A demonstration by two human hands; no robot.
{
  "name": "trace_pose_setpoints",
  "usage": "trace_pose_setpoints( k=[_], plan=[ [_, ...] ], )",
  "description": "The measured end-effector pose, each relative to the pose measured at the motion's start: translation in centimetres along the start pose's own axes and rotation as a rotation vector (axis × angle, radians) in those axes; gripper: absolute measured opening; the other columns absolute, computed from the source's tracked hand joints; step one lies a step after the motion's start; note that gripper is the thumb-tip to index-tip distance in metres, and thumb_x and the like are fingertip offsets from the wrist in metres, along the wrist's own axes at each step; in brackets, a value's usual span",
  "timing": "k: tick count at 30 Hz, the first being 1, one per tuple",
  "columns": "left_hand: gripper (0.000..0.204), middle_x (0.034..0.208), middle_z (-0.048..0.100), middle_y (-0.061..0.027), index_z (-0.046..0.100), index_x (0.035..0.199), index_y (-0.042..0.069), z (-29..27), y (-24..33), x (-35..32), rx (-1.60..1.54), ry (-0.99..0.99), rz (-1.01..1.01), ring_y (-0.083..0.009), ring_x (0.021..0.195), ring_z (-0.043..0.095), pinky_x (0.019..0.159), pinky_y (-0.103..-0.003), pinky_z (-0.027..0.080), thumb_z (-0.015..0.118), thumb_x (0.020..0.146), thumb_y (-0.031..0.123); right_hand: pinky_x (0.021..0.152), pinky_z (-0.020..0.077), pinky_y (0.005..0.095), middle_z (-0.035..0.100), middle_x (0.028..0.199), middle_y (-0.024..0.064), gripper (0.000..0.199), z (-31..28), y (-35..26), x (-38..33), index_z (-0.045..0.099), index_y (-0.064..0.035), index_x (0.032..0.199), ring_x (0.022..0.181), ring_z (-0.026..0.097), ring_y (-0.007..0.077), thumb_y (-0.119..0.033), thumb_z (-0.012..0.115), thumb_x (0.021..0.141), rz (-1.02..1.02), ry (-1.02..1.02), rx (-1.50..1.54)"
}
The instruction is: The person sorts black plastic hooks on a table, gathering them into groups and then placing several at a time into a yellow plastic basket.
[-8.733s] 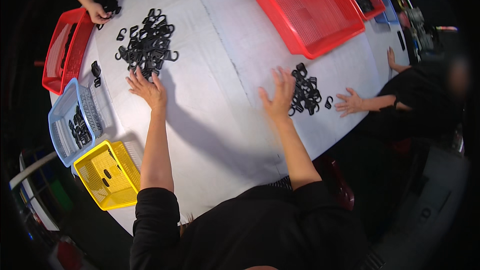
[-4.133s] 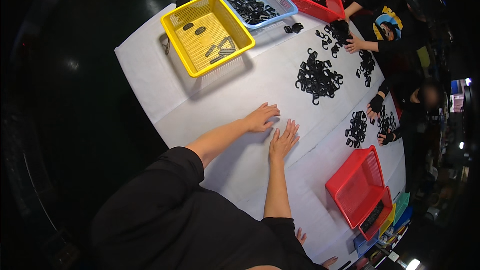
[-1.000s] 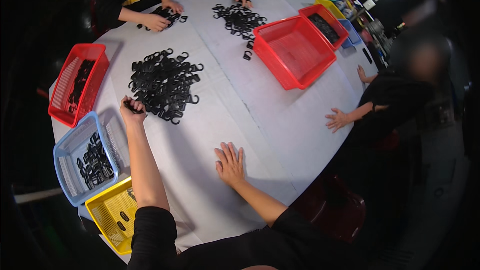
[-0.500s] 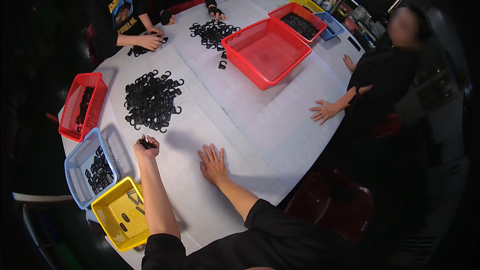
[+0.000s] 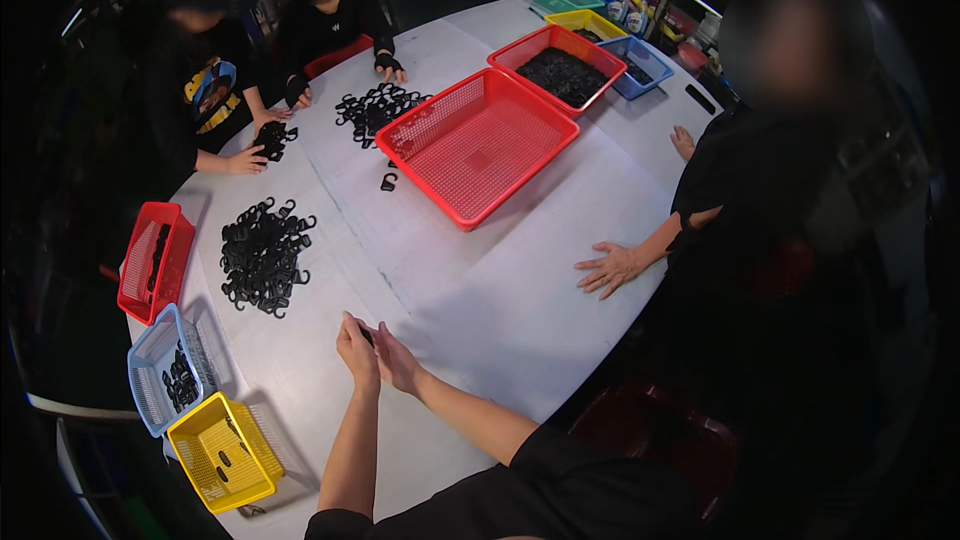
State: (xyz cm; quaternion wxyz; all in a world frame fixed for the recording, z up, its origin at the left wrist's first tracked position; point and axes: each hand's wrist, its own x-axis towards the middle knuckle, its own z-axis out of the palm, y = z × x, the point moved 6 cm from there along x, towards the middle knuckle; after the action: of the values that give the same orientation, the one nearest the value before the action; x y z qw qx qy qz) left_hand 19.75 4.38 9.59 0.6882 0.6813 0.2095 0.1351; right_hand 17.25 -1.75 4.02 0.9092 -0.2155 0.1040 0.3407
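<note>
Above the near part of the white table, my two hands are together. My left hand (image 5: 357, 350) is closed around a small black plastic piece (image 5: 367, 336), only a sliver of which shows. Cupped against it, my right hand (image 5: 397, 360) presses its fingers to the same piece; some fingertips are hidden. Beyond them to the left lies a loose heap of black plastic hooks (image 5: 264, 258). Neither hand touches that heap.
Along the left edge stand a red basket (image 5: 186, 260), a blue basket (image 5: 206, 360) and a yellow basket (image 5: 262, 445). A big red basket (image 5: 480, 205) occupies the table's middle. Two people handle hooks at the far left; another person's hand (image 5: 615, 268) rests at right.
My left hand has moved right, away from the baskets, with its black piece. My right hand has lifted off the table and met it. The view has shifted.
</note>
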Motion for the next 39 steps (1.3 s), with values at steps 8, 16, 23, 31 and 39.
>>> trace_pose_setpoints(
  k=[8,16,23,31,39],
  plan=[
    [0.034,0.059,0.047,-0.0033,0.05,0.069,0.002,15.2,2.2,-5.5,0.361,-0.095,0.366,-0.0122,0.057,0.043,0.055,-0.029,0.037,0.043,0.097,0.02,0.104,0.037,0.0388,0.048,0.132,0.0144,0.059,-6.1,-11.8,-3.0,0.043,-0.0048,0.132,0.123,0.046,0.0279,-0.051,0.037,0.096,-0.018,-0.057,0.171],
    [0.015,0.076,0.053,-0.0134,0.055,0.074,0.001,20.1,5.6,-4.9,0.598,-0.123,0.731,-0.0326,0.074,0.051,0.069,-0.039,0.042,0.049,0.086,0.007,0.103,0.0365,0.0388,0.05,0.13,0.0129,0.054,-3.7,-19.6,-4.8,0.046,-0.0045,0.128,0.119,0.049,0.0279,-0.048,0.034,0.098,-0.006,-0.071,0.32],
    [0.025,0.119,0.05,-0.0121,0.056,0.102,0.007,18.9,7.8,-4.9,0.731,-0.143,0.77,-0.0338,0.122,0.04,0.102,-0.046,0.031,0.057,0.078,0.013,0.101,0.0379,0.042,0.054,0.123,0.0095,0.05,-4.1,-17.6,-4.2,0.049,-0.0086,0.124,0.115,0.051,0.0267,-0.048,0.032,0.097,0.034,-0.136,0.348],
    [0.024,0.122,0.05,-0.0128,0.053,0.11,0.007,6.3,-0.8,-9.7,0.09,0.401,0.013,-0.0291,0.119,0.043,0.1,-0.042,0.034,0.045,0.092,0.021,0.085,0.0495,0.0369,0.059,0.109,0.0067,0.032,-3.8,-12.4,-5.9,0.051,-0.0097,0.119,0.102,0.056,0.02,-0.019,0.059,0.09,0.26,-0.004,-0.036],
    [0.03,0.099,0.06,-0.0061,0.055,0.102,0.01,4.4,-1.6,-12.1,-1.432,0.197,-0.465,-0.0166,0.091,0.06,0.078,-0.032,0.052,0.037,0.098,0.033,0.082,0.0479,0.0355,0.062,0.099,0.0064,0.012,9.2,-6.7,-8.8,0.064,-0.0054,0.094,0.095,0.059,0.0227,-0.008,0.066,0.082,-0.424,-0.528,-1.56]
  ],
)
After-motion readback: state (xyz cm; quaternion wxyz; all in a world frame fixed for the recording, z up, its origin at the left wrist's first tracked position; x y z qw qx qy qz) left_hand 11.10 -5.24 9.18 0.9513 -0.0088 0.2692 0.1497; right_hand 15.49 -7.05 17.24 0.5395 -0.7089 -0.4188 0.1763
